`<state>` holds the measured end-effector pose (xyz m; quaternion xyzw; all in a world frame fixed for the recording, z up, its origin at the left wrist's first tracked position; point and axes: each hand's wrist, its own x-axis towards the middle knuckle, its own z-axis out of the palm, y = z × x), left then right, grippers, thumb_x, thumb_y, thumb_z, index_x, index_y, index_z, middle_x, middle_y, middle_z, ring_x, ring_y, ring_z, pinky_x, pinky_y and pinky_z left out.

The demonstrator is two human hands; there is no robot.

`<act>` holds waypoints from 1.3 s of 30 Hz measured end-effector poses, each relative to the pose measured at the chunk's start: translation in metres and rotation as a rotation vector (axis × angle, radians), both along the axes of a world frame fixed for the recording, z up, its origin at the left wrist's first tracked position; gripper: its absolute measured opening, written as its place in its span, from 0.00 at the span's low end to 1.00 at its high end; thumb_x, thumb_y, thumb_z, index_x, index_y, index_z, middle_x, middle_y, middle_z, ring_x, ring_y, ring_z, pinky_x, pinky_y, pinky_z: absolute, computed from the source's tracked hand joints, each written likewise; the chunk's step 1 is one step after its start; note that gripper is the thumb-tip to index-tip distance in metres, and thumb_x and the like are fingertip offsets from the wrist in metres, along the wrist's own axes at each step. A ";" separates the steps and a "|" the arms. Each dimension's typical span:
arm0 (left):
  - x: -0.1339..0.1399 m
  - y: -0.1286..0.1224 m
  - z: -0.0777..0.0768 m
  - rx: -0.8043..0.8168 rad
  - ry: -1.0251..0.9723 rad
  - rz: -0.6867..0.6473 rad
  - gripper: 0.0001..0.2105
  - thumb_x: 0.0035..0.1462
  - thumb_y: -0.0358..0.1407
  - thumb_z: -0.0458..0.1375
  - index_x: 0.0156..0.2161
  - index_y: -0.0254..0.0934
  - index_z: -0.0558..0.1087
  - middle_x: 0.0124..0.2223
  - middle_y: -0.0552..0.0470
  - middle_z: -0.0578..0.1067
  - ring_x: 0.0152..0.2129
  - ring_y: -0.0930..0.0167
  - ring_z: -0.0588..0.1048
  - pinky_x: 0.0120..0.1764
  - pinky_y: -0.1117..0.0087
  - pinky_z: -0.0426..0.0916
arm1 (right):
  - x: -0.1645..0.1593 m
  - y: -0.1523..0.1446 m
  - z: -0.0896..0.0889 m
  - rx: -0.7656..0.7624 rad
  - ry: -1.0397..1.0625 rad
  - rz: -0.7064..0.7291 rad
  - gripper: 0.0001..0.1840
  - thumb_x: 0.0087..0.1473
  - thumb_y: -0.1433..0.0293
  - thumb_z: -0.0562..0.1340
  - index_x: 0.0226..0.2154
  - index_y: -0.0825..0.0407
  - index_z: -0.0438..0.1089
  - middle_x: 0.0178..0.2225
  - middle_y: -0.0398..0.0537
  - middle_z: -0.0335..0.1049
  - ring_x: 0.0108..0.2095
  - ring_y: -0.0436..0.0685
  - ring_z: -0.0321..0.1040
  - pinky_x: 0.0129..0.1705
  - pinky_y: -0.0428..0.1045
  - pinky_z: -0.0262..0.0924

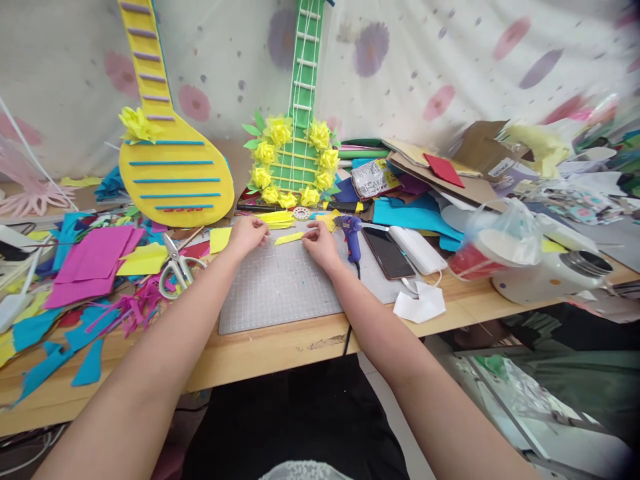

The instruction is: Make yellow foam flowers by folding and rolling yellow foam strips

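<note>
My left hand (251, 235) is above the back left of a grey cutting mat (285, 287), its fingers curled together beside a small pile of yellow paper strips (276, 218). Whatever its fingertips pinch, if anything, is too small to tell. A single yellow paper strip (289, 238) slants between the hands, and its right end meets the closed fingertips of my right hand (321, 244). Just right of that hand a blue glue gun (352, 239) lies with its cord running toward the front edge. Behind the strips, a green paper instrument (296, 163) ringed with yellow flowers stands upright.
A yellow paper instrument (173, 170) leans at the back left. Scissors (176, 267), magenta paper (90, 257) and blue scraps crowd the left. A phone (389, 253), white power bank (417, 250), red cup (475, 257) and white bottle (545, 277) lie to the right.
</note>
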<state>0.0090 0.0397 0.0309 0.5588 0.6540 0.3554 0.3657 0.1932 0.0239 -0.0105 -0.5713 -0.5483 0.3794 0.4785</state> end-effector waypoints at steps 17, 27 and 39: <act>-0.025 -0.021 -0.013 0.395 0.643 -0.201 0.19 0.52 0.32 0.53 0.51 0.35 0.69 0.49 0.46 0.75 0.49 0.63 0.69 0.53 0.61 0.61 | -0.001 -0.003 0.000 0.002 -0.189 0.027 0.21 0.39 0.80 0.53 0.39 0.50 0.59 0.31 0.40 0.69 0.31 0.50 0.65 0.42 0.51 0.60; -0.087 -0.034 -0.026 0.391 0.850 -0.217 0.15 0.54 0.37 0.54 0.44 0.36 0.75 0.48 0.45 0.75 0.47 0.62 0.71 0.51 0.63 0.63 | 0.000 -0.004 0.002 -0.018 -0.203 0.020 0.20 0.39 0.80 0.54 0.39 0.51 0.61 0.32 0.43 0.71 0.32 0.52 0.67 0.43 0.51 0.61; -0.070 -0.037 -0.020 0.253 0.824 0.019 0.16 0.56 0.36 0.51 0.46 0.38 0.75 0.47 0.47 0.77 0.44 0.61 0.74 0.45 0.62 0.67 | 0.000 -0.003 0.000 -0.005 -0.203 0.010 0.19 0.40 0.79 0.54 0.38 0.51 0.61 0.31 0.43 0.71 0.33 0.52 0.67 0.43 0.51 0.61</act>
